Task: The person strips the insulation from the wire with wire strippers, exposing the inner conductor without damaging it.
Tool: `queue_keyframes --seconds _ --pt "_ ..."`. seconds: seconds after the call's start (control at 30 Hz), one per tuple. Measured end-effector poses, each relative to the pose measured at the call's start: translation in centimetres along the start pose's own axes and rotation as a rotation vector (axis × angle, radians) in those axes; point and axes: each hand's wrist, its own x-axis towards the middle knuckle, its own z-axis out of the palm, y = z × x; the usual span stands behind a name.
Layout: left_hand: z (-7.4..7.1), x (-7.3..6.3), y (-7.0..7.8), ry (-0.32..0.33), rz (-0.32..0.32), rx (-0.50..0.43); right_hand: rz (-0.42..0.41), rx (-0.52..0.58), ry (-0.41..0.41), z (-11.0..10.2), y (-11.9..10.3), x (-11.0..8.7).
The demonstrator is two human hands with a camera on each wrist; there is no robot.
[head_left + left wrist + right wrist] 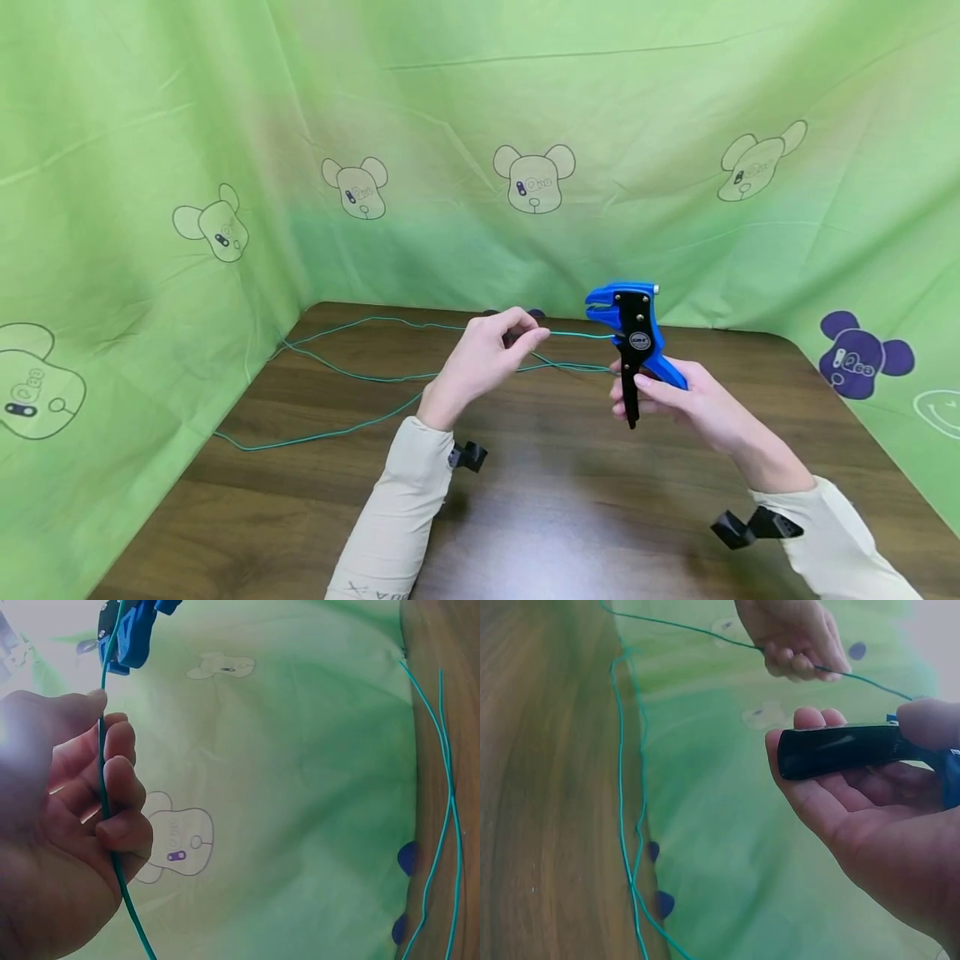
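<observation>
My right hand (671,392) grips a blue and black wire stripper (638,329) by its handles, its blue jaws turned to the left. In the right wrist view the black handle (840,750) lies across the curled fingers. My left hand (483,354) pinches a green wire (127,900) between thumb and fingers, left of the tool. From the left fingertips the wire runs taut to the right and meets the stripper near the base of its jaws. Its other side trails loosely leftward in long loops.
A brown wooden table (285,492) lies beneath both hands. Loops of the wire (315,437) spread over its left and back parts, some reaching the left edge. A green curtain (450,108) with printed bear heads stands close behind and along both sides.
</observation>
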Motion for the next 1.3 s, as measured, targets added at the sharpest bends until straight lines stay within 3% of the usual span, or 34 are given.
queue_keyframes --seconds 0.33,0.87,1.3 --pt "-0.6 -0.2 0.7 0.052 0.043 -0.039 -0.033 0.074 -0.083 1.3 -0.7 -0.1" --pt "-2.1 -0.3 0.7 0.029 0.036 -0.075 0.030 0.082 -0.111 1.5 -0.8 -0.2" --pt "-2.6 -0.3 0.1 0.040 0.019 -0.080 -0.008 0.139 -0.168 1.4 -0.8 -0.3"
